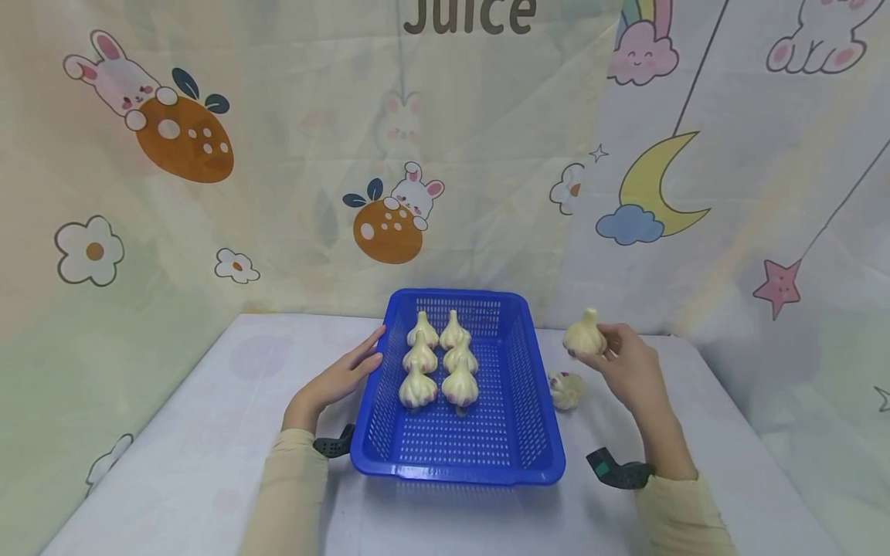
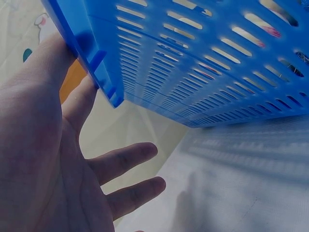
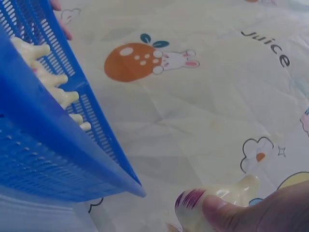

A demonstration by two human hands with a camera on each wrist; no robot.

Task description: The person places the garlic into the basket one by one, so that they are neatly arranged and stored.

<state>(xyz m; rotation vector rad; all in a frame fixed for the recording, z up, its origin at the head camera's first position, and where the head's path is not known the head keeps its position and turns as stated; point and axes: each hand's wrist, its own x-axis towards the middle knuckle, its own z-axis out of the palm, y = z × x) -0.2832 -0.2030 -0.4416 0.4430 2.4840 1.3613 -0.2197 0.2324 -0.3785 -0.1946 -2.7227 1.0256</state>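
Observation:
My right hand point(image 1: 629, 367) grips a garlic bulb point(image 1: 584, 335) above the table, just right of the basket. Purple streaks show on that bulb in the right wrist view, with the thumb point(image 3: 222, 212) pressed along its side. Another garlic bulb point(image 1: 566, 391) lies on the table against the basket's right side. My left hand point(image 1: 337, 378) rests with extended fingers at the left rim of the blue plastic basket point(image 1: 455, 472). In the left wrist view two fingers touch that rim and the others spread free below it. Inside the basket, several garlic bulbs point(image 1: 460, 386) stand upright in two columns.
The basket stands on a white-covered table point(image 1: 264, 371). Its right part shows bare slotted floor. Behind the table hangs a printed curtain point(image 1: 487, 232) with rabbits, flowers and a moon. A dark wrist device point(image 1: 622, 471) sits at the right wrist, another point(image 1: 335, 442) at the left.

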